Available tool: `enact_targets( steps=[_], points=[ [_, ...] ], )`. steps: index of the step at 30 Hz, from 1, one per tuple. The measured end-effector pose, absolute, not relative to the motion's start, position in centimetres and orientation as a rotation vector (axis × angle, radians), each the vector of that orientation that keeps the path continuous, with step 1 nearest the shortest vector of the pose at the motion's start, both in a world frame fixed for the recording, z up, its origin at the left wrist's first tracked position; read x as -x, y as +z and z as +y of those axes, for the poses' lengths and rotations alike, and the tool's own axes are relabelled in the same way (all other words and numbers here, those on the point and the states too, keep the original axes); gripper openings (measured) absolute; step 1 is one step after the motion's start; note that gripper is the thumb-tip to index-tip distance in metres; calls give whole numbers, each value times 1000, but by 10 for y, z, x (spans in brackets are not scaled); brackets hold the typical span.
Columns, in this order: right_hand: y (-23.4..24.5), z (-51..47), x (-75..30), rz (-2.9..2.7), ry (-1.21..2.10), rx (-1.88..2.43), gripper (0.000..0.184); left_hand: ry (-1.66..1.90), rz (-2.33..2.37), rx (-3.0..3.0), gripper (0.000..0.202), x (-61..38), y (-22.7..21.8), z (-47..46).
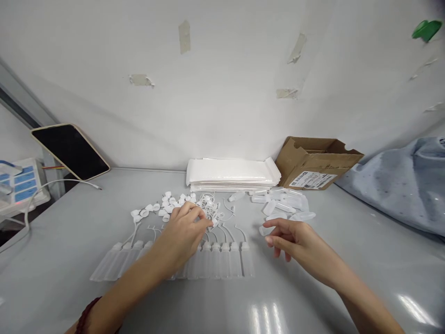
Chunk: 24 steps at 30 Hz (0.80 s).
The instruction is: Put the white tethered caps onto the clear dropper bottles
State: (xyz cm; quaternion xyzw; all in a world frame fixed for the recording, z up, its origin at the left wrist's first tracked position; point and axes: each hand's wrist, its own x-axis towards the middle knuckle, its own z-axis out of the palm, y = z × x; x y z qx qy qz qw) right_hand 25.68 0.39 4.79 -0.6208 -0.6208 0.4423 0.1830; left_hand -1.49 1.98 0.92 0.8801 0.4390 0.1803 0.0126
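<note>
My left hand (186, 228) reaches over a row of bottles, its fingers pinched at a small white cap (215, 222) beside a tangle of white straps (208, 204). Under and around that forearm lie translucent plastic bottles (215, 263) side by side, with white tops and thin curved straps pointing away from me; my arm hides some of them. My right hand (292, 235) hovers with thumb and fingers apart, nearest to a short translucent piece (264, 230). Beyond it lies a loose pile of translucent bottles (288, 202) without caps.
Loose white caps (170, 204) are scattered behind my left hand. White flat packages (232, 172) are stacked against the wall, beside an open cardboard box (316, 164). A phone (71, 150) leans at the left near a power strip (26, 185). Blue-grey cloth (399, 181) lies at right.
</note>
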Motion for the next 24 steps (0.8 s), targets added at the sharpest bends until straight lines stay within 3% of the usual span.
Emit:
enact_targets(
  steps=[15, 21, 24],
  points=[
    [33, 13, -264, -2219, 539, 2143, 42, 587, 1367, -2588, 18, 16, 9, 25],
    [31, 11, -257, -2251, 458, 2079, 38, 750, 1369, -2395, 18, 13, 19, 24],
    [28, 8, -257, -2164, 362, 1839, 28, 924, 1345, -2195, 15, 10, 24, 22]
  ],
)
